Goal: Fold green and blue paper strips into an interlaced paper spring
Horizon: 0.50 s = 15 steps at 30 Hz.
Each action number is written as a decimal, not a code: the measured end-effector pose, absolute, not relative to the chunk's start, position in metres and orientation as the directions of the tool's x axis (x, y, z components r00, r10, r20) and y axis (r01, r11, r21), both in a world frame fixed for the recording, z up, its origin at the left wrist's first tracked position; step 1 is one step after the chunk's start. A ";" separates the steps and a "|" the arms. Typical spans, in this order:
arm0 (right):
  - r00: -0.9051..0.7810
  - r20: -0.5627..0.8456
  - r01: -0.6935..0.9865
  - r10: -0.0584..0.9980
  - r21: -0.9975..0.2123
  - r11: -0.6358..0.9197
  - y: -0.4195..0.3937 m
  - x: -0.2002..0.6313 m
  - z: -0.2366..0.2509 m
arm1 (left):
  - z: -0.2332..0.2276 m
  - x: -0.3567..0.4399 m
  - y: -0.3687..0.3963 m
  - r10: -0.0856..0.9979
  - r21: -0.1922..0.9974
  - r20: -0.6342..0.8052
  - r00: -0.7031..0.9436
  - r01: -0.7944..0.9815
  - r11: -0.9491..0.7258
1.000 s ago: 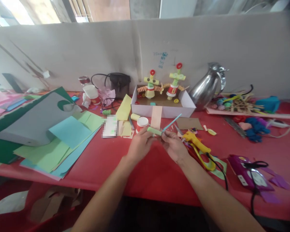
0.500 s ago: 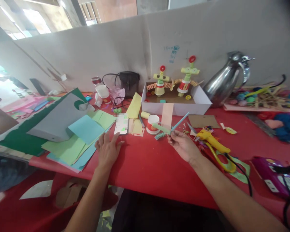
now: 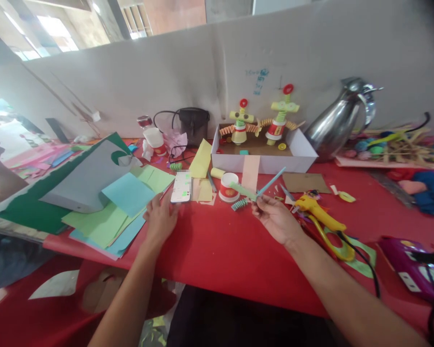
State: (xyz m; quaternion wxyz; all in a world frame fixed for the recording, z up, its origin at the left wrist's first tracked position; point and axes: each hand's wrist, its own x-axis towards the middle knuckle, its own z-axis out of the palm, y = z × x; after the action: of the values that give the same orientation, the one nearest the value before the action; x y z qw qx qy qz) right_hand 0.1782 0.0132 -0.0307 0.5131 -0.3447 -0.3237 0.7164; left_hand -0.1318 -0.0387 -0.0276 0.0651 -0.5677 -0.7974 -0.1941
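Observation:
My right hand [image 3: 275, 219] pinches crossed paper strips [image 3: 256, 190], one green and one blue, held a little above the red table [image 3: 217, 250]. My left hand [image 3: 161, 217] lies with spread fingers on the table, its fingertips by the lower edge of a phone [image 3: 181, 187] and beside a stack of coloured paper sheets [image 3: 119, 212]. A small green folded paper spring [image 3: 239, 204] lies on the table just left of my right hand. A red and white paper cup [image 3: 228, 187] stands behind it.
A white box [image 3: 264, 156] at the back holds two paper-cup figures. A yellow glue gun [image 3: 320, 214] with a black cord lies right of my right hand. A steel jug [image 3: 338, 123], black bag [image 3: 191, 125], sticks and a purple item [image 3: 412, 267] stand around.
My left hand let go of the strips and moved left to the table beside the phone. My right hand keeps the strips. The view has shifted left.

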 end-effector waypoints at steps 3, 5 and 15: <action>-0.230 -0.156 -0.502 0.961 -0.826 -0.254 0.014 0.178 -0.031 | -0.019 -0.143 -0.009 0.850 0.373 0.344 -0.398 0.889 0.266; -0.219 -0.155 -0.498 0.963 -0.831 -0.247 0.015 0.178 -0.031 | -0.017 -0.151 0.009 0.816 0.434 0.420 -0.396 0.878 0.202; -0.213 -0.169 -0.509 0.962 -0.821 -0.257 0.014 0.179 -0.033 | -0.035 -0.175 0.016 0.780 0.392 0.531 -0.331 0.912 0.120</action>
State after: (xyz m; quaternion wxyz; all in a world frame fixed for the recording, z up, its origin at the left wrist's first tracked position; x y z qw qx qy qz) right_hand 0.1793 0.0141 -0.0326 0.5184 -0.3532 -0.3207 0.7097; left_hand -0.1747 0.0160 -0.0349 0.0974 -0.5700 -0.7419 -0.3393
